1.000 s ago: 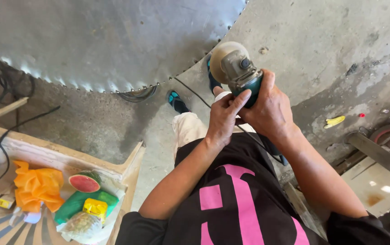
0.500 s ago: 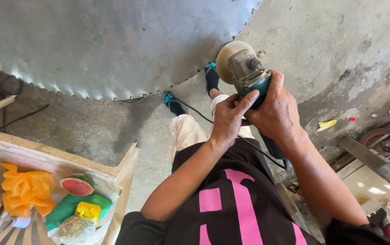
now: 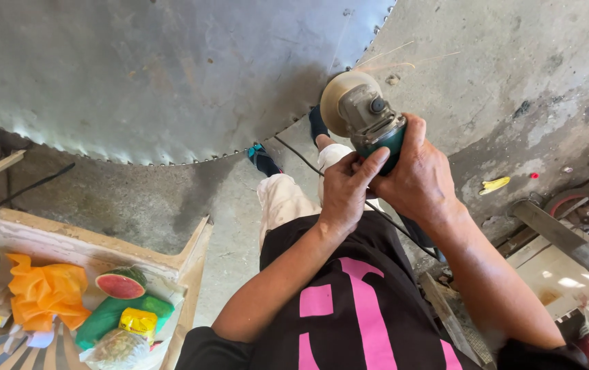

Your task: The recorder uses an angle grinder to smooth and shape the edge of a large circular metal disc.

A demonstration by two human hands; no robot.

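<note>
Both my hands were on one angle grinder point(image 3: 366, 120), out ahead of my chest, above my knees. Left hand point(image 3: 346, 188) wrapped the rear of its teal body from the near side, fingers curled, thumb point(image 3: 371, 164) laid up along the housing. Right hand point(image 3: 418, 178) clamped over the body from the right, fingers closed around it. So both grips were pressed tight on the tool, no gap visible. Grinder head stuck out past my fingertips, toward the blade.

Left to right:
- one wooden tray point(image 3: 191, 250) at far left, holding one orange cloth point(image 3: 46, 294), one cut watermelon piece point(image 3: 121, 283), one green packet point(image 3: 109, 316) and one yellow packet point(image 3: 138, 322); other bits there were too small to tell.
- one huge round saw blade point(image 3: 157, 75), grey steel, toothed rim, filling the upper left.
- one grinder, one disc point(image 3: 342, 92).
- two feet of mine on the concrete floor point(image 3: 513, 62), one shoe point(image 3: 263, 159) with teal trim clearly visible.
- one yellow scrap point(image 3: 494, 183) on the floor, right.

Grinder look: grey metal gear head, round black knob on top, teal body, tan worn disc. Disc sat just beside the blade's toothed edge; thin spark streaks point(image 3: 397, 62) ran off to the upper right. Black cord point(image 3: 294, 151) trailed down between my legs.
</note>
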